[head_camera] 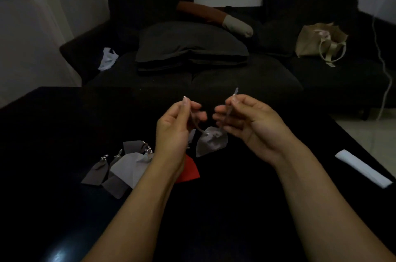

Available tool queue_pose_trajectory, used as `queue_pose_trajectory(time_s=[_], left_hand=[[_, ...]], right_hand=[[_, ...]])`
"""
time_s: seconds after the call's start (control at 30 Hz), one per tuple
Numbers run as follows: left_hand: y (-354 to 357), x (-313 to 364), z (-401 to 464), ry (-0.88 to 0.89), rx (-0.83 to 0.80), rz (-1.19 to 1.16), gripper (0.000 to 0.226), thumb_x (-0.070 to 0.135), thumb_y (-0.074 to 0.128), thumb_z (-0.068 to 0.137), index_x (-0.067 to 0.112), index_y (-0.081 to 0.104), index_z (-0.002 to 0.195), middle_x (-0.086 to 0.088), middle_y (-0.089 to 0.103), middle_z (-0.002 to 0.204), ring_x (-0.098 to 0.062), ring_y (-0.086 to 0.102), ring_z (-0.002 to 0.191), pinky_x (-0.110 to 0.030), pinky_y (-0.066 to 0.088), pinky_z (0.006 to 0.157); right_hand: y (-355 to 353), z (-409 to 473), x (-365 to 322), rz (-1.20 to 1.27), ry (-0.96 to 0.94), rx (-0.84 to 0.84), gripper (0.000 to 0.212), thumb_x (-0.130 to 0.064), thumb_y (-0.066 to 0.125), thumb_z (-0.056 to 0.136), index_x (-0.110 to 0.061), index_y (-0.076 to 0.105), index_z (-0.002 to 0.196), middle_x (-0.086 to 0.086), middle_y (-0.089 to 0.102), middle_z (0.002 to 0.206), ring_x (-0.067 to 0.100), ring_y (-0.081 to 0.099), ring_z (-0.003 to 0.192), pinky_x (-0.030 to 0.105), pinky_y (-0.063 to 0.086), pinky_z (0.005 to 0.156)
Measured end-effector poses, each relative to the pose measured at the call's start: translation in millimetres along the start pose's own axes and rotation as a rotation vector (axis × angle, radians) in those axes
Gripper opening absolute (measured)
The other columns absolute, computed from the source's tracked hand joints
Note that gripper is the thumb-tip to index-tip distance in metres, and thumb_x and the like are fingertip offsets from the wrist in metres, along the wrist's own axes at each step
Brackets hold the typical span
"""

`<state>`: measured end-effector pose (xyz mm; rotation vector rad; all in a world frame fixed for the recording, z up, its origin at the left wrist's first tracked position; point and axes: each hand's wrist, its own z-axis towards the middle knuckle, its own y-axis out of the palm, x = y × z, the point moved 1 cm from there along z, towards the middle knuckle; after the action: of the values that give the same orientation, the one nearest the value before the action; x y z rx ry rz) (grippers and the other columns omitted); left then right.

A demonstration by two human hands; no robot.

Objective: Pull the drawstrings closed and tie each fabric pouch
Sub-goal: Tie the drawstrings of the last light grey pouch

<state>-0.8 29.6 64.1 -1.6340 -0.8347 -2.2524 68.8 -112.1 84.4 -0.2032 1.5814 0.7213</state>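
Note:
A small grey fabric pouch (211,141) hangs just above the black table between my hands, its mouth gathered. My left hand (174,124) pinches one drawstring end up and to the left. My right hand (246,121) pinches the other drawstring (230,109), whose tip sticks up past my fingers. To the left lie several more pouches: a pale grey one (130,168), dark brown ones (96,173), and a red one (188,170) partly hidden under my left forearm.
The black table (235,208) fills the foreground, with a white folded strip (362,168) near its right edge. Behind stands a dark sofa (214,81) holding cushions, a white plastic bag (108,59) and a beige tote bag (319,42).

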Motion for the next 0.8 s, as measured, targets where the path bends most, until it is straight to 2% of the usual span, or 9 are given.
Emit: queue_pose_trajectory(time_s=[0.07,0.13,0.27,0.37,0.47,0.57,0.63,0.7,0.8], left_hand=[[4,-3,-3,0.010,-0.030,0.015,0.032,0.027,0.050,0.100,0.015,0.071,0.079,0.000,0.054,0.053,-0.013,0.059,0.057,-0.028,0.050,0.066],[4,-4,-6,0.013,-0.059,0.043,0.027,0.027,0.056,0.097,0.013,0.074,0.083,0.001,0.049,0.050,-0.013,0.051,0.052,-0.025,0.046,0.058],[2,-3,-9,-0.033,-0.079,0.061,0.029,0.030,0.064,0.090,0.019,0.073,0.066,0.001,0.043,0.049,-0.012,0.041,0.047,-0.024,0.038,0.048],[5,-4,-10,-0.096,-0.130,0.052,0.039,0.026,0.060,0.094,0.015,0.062,0.058,0.002,0.038,0.047,-0.008,0.032,0.041,-0.019,0.026,0.039],[11,-5,-11,-0.196,-0.217,-0.030,0.035,0.020,0.051,0.099,0.009,0.052,0.067,0.005,0.035,0.046,-0.004,0.027,0.037,-0.015,0.021,0.035],[13,-5,-13,-0.354,-0.304,-0.272,0.027,0.019,0.042,0.100,0.011,0.054,0.077,0.004,0.037,0.052,-0.004,0.028,0.041,-0.016,0.019,0.038],[13,-3,-12,-0.429,-0.359,-0.367,0.020,0.021,0.041,0.093,0.012,0.052,0.080,0.002,0.040,0.056,-0.006,0.029,0.045,-0.018,0.020,0.041],[13,-2,-13,-0.413,-0.380,-0.269,0.016,0.023,0.048,0.090,0.013,0.054,0.079,0.001,0.040,0.058,-0.006,0.030,0.046,-0.018,0.021,0.041],[13,-8,-14,-0.314,-0.313,-0.011,0.028,0.020,0.056,0.096,0.015,0.061,0.069,0.001,0.043,0.056,-0.007,0.033,0.043,-0.016,0.027,0.037]], right_hand=[[6,-3,2,-0.065,-0.004,-0.057,0.014,-0.016,0.056,0.097,-0.012,0.069,0.094,0.008,0.075,0.088,0.019,0.072,0.086,0.034,0.058,0.081],[8,-5,3,-0.134,-0.017,-0.102,0.017,-0.014,0.060,0.094,-0.005,0.071,0.103,0.010,0.075,0.093,0.020,0.072,0.090,0.034,0.058,0.084],[10,-6,2,-0.229,-0.080,-0.137,0.025,-0.017,0.069,0.082,-0.004,0.073,0.103,0.014,0.074,0.107,0.026,0.070,0.103,0.038,0.054,0.095],[11,-6,-1,-0.278,-0.197,-0.139,0.018,-0.005,0.068,0.082,-0.002,0.073,0.099,0.007,0.071,0.115,0.014,0.070,0.102,0.027,0.056,0.088],[11,-5,-2,-0.303,-0.296,-0.151,0.020,0.005,0.065,0.084,0.005,0.070,0.104,0.007,0.069,0.119,0.012,0.069,0.104,0.021,0.055,0.085],[10,-3,-1,-0.348,-0.321,-0.129,0.019,0.003,0.066,0.085,0.002,0.072,0.102,0.011,0.075,0.103,0.013,0.072,0.093,0.022,0.056,0.084],[7,-2,-1,-0.371,-0.314,-0.100,0.017,0.001,0.068,0.084,-0.001,0.074,0.100,0.011,0.077,0.096,0.016,0.073,0.089,0.024,0.056,0.082],[3,-2,-1,-0.413,-0.294,-0.088,0.018,0.002,0.069,0.083,0.000,0.075,0.100,0.010,0.077,0.095,0.018,0.074,0.089,0.023,0.057,0.081],[1,-4,-4,-0.515,-0.273,-0.119,0.021,0.006,0.069,0.083,-0.003,0.075,0.101,0.009,0.077,0.096,0.017,0.074,0.093,0.023,0.057,0.082]])
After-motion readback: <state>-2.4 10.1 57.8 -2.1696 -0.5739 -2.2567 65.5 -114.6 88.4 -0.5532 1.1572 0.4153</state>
